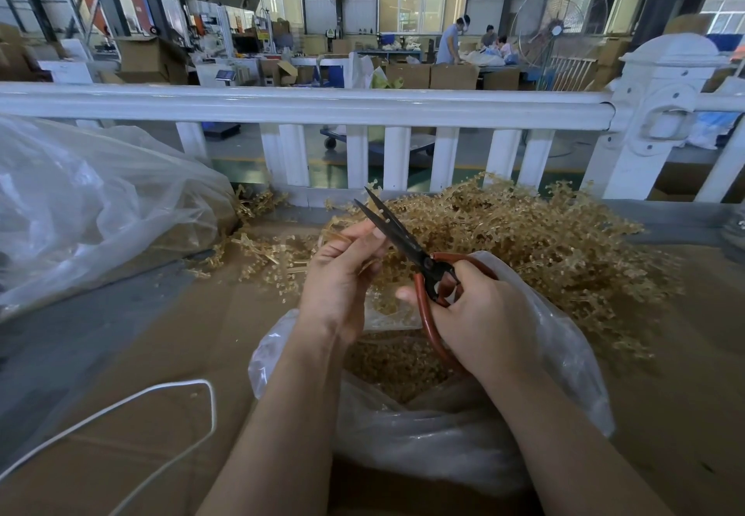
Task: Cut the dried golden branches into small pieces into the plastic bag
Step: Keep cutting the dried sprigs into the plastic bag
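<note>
My left hand [342,273] pinches a thin golden branch [336,238] just left of the scissor blades. My right hand [479,314] grips the red handles of black-bladed scissors [397,233], whose blades stand slightly apart and point up and away. Both hands hover over an open clear plastic bag [564,346] that holds cut golden pieces [399,362]. A large heap of dried golden branches [544,241] lies behind the bag on the cardboard-covered table.
A big crumpled clear plastic bag [92,201] lies at the left. Loose branch bits [262,257] are scattered between it and the heap. A white cord [161,394] loops across the near left. A white railing [322,108] borders the far edge.
</note>
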`<state>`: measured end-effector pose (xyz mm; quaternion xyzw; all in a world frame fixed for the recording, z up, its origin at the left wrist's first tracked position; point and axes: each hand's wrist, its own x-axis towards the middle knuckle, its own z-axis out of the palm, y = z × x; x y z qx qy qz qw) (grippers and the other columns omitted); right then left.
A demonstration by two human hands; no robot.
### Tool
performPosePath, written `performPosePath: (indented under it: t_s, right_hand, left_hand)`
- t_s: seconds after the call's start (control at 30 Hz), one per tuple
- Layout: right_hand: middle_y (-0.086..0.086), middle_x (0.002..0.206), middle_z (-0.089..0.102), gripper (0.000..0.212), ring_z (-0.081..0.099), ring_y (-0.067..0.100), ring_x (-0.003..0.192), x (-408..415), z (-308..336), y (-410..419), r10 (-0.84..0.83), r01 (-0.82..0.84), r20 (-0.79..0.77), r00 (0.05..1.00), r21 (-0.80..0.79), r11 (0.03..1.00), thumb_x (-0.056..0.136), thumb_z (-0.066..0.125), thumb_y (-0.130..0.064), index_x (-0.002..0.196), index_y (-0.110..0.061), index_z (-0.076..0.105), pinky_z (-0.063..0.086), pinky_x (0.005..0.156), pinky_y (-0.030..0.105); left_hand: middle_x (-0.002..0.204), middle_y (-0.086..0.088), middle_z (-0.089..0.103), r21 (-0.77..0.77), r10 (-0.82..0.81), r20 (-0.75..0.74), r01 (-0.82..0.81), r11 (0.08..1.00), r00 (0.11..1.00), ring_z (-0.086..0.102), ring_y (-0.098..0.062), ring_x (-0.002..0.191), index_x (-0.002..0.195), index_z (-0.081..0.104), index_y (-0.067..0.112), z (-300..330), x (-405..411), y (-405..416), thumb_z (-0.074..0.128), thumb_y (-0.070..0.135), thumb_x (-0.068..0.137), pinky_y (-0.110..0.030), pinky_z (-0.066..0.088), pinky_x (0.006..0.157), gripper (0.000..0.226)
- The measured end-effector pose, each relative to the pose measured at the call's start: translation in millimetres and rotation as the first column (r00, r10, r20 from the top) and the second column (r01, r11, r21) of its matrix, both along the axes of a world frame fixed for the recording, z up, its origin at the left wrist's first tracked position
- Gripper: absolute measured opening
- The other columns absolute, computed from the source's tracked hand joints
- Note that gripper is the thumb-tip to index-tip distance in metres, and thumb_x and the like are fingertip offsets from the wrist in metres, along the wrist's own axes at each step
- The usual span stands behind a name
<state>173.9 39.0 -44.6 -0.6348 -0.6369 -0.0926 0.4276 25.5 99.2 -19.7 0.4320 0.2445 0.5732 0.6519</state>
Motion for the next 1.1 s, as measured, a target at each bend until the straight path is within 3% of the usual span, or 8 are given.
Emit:
performPosePath:
  t_s: [0.23,0.5,0.7,0.83,0.97,1.03,1.1]
  right_hand:
    - [-0.021,0.049,0.039,0.06,0.044,-0.001,0.046,-0.6,0.3,0.8,0.015,-0.016,-0.024,1.0,-0.02,1.0,0.073,0.05,-0.081,0.068,-0.021,0.052,0.042,0.047,0.022]
    - [-0.016,0.051,0.051,0.06,0.048,-0.002,0.047,0.9,-4.1,3.8,0.023,-0.024,-0.035,0.999,-0.026,0.999,0.073,0.049,-0.081,0.067,-0.022,0.055,0.034,0.046,0.011]
    - [-0.028,0.055,0.056,0.039,0.057,-0.007,0.06,-4.4,-1.5,3.6,0.093,-0.093,-0.287,0.953,0.013,0.996,0.076,0.062,-0.069,0.06,-0.038,0.046,0.039,0.053,0.005]
    - [-0.016,0.046,0.054,0.039,0.052,-0.001,0.042,-2.2,-1.2,8.1,0.163,-0.202,-0.53,0.832,-0.017,0.979,0.087,0.075,-0.035,0.057,-0.024,0.054,0.035,0.042,0.008]
    - [-0.004,0.051,0.061,0.03,0.055,0.003,0.043,-2.7,3.3,8.9,0.152,-0.232,-0.62,0.77,-0.05,0.971,0.087,0.076,-0.028,0.064,-0.012,0.065,0.04,0.04,0.015]
    - [0.004,0.06,0.068,0.026,0.067,0.016,0.055,-3.5,5.8,8.0,0.156,-0.253,-0.642,0.75,-0.061,0.966,0.088,0.075,-0.027,0.069,-0.011,0.068,0.054,0.049,0.027]
    - [0.01,0.064,0.069,0.021,0.069,0.028,0.063,-5.1,8.0,6.9,0.168,-0.283,-0.676,0.717,-0.062,0.957,0.089,0.074,-0.024,0.074,-0.01,0.071,0.057,0.062,0.042]
  left_hand:
    - [0.071,0.009,0.066,-0.014,0.0,-0.013,0.0,1.0,1.0,0.055,-0.003,0.068,0.093,0.07,0.015,0.6,-0.6,1.4,0.069,0.017,0.079,-0.025,0.039,0.071,0.014]
    - [0.071,0.006,0.063,-0.118,0.004,0.02,-0.002,0.993,1.0,0.054,-0.005,0.065,0.088,0.075,0.02,-0.5,-0.9,3.0,0.073,0.02,0.075,-0.023,0.042,0.069,0.013]
    - [0.074,0.005,0.068,-0.302,0.03,-0.025,-0.036,0.953,0.999,0.056,-0.004,0.062,0.09,0.072,0.017,-2.4,-1.5,4.4,0.072,0.016,0.084,-0.017,0.045,0.059,0.005]
    - [0.066,0.007,0.063,-0.326,-0.094,-0.171,0.034,0.945,0.981,0.046,-0.004,0.055,0.088,0.072,0.015,-1.9,5.2,-1.0,0.073,0.013,0.084,-0.014,0.039,0.047,0.005]
    - [0.056,0.008,0.053,-0.379,-0.134,-0.219,0.042,0.925,0.967,0.038,-0.004,0.048,0.08,0.075,0.014,-3.4,10.9,-3.0,0.077,0.01,0.081,-0.014,0.032,0.039,0.004]
    - [0.057,0.007,0.051,-0.375,-0.147,-0.238,0.049,0.926,0.96,0.037,-0.004,0.047,0.078,0.077,0.015,-5.2,12.4,-2.2,0.076,0.01,0.081,-0.014,0.031,0.038,0.006]
    - [0.059,0.005,0.05,-0.371,-0.159,-0.254,0.056,0.927,0.954,0.037,-0.004,0.046,0.079,0.076,0.015,-5.6,12.9,-2.3,0.076,0.01,0.082,-0.014,0.031,0.037,0.005]
